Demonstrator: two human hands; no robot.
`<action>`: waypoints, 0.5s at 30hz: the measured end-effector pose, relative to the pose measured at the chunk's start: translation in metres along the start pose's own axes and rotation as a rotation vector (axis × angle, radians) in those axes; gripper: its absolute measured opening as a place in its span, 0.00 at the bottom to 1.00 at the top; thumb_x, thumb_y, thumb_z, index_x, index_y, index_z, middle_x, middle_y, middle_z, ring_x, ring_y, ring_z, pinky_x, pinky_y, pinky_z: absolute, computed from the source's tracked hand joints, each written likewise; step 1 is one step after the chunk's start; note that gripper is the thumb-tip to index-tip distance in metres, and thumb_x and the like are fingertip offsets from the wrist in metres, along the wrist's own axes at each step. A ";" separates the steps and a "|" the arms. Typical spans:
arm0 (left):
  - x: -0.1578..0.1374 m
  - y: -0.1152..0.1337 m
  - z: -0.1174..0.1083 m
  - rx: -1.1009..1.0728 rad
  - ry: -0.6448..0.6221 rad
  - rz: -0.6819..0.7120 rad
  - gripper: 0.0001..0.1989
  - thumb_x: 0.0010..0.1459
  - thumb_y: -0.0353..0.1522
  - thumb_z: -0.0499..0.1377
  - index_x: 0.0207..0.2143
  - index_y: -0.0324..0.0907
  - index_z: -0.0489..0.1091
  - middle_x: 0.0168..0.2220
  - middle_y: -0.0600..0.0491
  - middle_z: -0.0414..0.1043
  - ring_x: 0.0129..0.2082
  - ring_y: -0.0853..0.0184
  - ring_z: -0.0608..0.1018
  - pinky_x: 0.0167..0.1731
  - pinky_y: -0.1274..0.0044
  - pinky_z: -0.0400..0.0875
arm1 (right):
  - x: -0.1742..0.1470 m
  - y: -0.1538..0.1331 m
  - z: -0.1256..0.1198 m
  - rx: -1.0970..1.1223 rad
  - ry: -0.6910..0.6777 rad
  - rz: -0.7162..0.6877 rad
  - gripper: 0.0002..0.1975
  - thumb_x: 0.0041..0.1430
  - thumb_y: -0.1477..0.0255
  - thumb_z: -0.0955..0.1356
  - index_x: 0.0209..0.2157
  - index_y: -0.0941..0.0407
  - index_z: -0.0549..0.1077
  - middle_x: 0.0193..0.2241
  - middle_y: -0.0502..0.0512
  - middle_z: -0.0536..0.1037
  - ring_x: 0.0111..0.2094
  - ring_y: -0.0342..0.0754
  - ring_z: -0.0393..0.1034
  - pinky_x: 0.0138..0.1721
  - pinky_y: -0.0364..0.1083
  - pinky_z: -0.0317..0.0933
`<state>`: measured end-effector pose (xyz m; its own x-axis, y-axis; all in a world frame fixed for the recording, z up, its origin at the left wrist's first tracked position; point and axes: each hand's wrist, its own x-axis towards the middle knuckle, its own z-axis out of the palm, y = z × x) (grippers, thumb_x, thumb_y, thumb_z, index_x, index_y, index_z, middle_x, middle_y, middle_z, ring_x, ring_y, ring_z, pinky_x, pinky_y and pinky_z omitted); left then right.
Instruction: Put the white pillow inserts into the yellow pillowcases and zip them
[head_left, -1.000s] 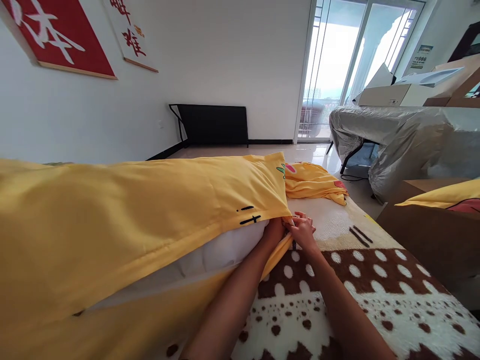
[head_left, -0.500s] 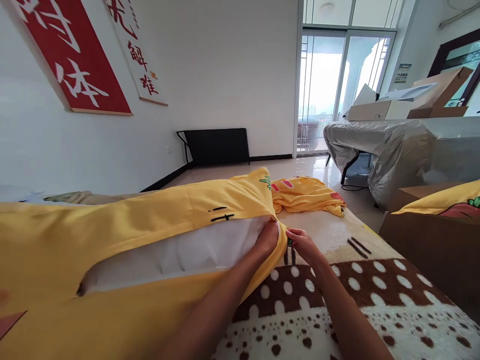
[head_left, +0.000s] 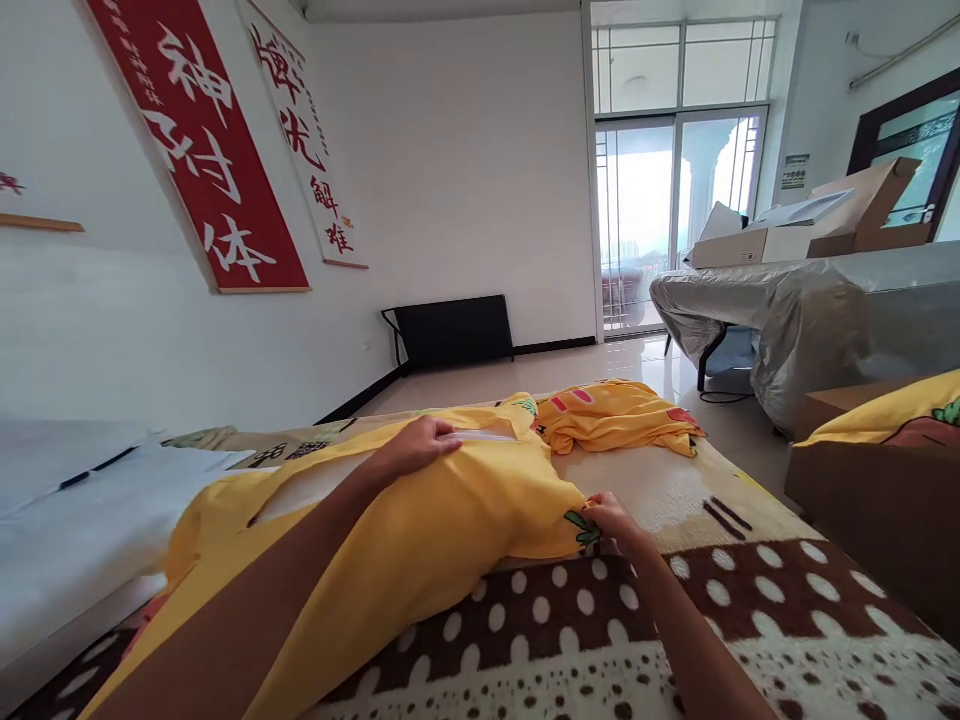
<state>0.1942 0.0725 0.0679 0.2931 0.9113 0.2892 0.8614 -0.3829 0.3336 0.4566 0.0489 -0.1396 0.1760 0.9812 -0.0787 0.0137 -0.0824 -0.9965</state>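
Observation:
A yellow pillowcase with carrot-leaf prints lies across the bed, its long slit facing up. Inside the slit shows part of a white pillow. My left hand is at the slit's edge, its fingers closed on the cloth there. At the near right corner, beside the green leaf print, my right hand pinches the pillowcase. Just beyond is a crumpled yellow cloth with pink and red prints.
Underneath is a brown and cream patterned blanket. White bedding lies at left. A cardboard box with another yellow piece on it stands at right, before a plastic-covered table. A black folded panel leans by the wall.
My left hand has come out of the slit's right end and moved left to its edge. The pillowcase's right corner now lies spread flatter, still held by my right hand. The view has tilted up.

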 end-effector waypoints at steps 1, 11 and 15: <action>0.002 0.000 -0.005 0.053 0.107 -0.016 0.13 0.50 0.39 0.57 0.18 0.42 0.64 0.19 0.54 0.67 0.23 0.66 0.70 0.25 0.77 0.59 | -0.006 -0.009 0.003 -0.025 -0.028 -0.019 0.04 0.35 0.76 0.67 0.15 0.58 0.65 0.10 0.44 0.60 0.14 0.37 0.53 0.14 0.38 0.47; 0.026 0.057 -0.026 0.043 0.912 0.100 0.10 0.60 0.34 0.49 0.29 0.40 0.65 0.30 0.50 0.67 0.38 0.61 0.69 0.44 0.68 0.57 | -0.126 -0.066 0.079 -0.443 -0.618 -0.614 0.13 0.39 0.76 0.69 0.31 0.56 0.78 0.29 0.49 0.78 0.31 0.44 0.71 0.29 0.37 0.59; 0.024 0.074 -0.023 -0.102 0.875 0.224 0.09 0.60 0.34 0.51 0.29 0.41 0.67 0.29 0.53 0.67 0.37 0.64 0.69 0.46 0.68 0.56 | -0.155 -0.077 0.085 -0.410 -0.633 -0.560 0.17 0.44 0.73 0.69 0.39 0.50 0.78 0.44 0.49 0.77 0.43 0.48 0.71 0.40 0.38 0.61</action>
<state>0.2555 0.0622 0.1203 -0.0061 0.3894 0.9211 0.7689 -0.5871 0.2533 0.3444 -0.0819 -0.0533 -0.5278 0.7988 0.2886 0.3012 0.4937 -0.8158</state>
